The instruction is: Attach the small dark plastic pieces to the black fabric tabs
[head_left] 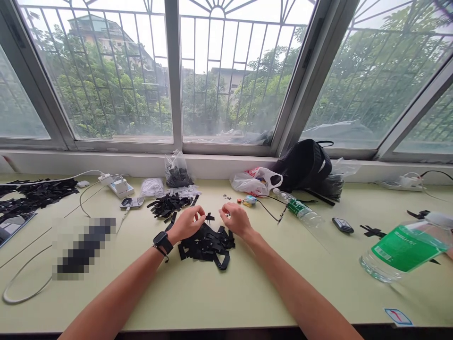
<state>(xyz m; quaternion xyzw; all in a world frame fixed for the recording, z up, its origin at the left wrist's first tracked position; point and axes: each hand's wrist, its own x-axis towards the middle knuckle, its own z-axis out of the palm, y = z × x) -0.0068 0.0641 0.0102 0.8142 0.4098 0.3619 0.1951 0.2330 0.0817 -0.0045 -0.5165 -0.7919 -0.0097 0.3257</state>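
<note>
My left hand [187, 222], with a black watch [163, 241] on the wrist, pinches a small black fabric strip [210, 217] between thumb and fingertips. To its right, my right hand [236, 218] has its fingers curled together; tiny pieces show at the fingertips, too small to name. Below both hands lies a loose pile of black strips [205, 245], some folded into loops, with small shiny spots on them. Another heap of black strips [168, 205] sits beyond my left hand. A few tiny dark pieces [227, 197] are scattered just past my right hand.
On the right stand a large water bottle [403, 248] and a dark oval device [342, 225]. A smaller bottle [300, 210] lies before a black bag [300, 165]. Bags [177, 171] line the sill. Leftward are a charging phone [132, 202], cables and a strip heap [38, 196].
</note>
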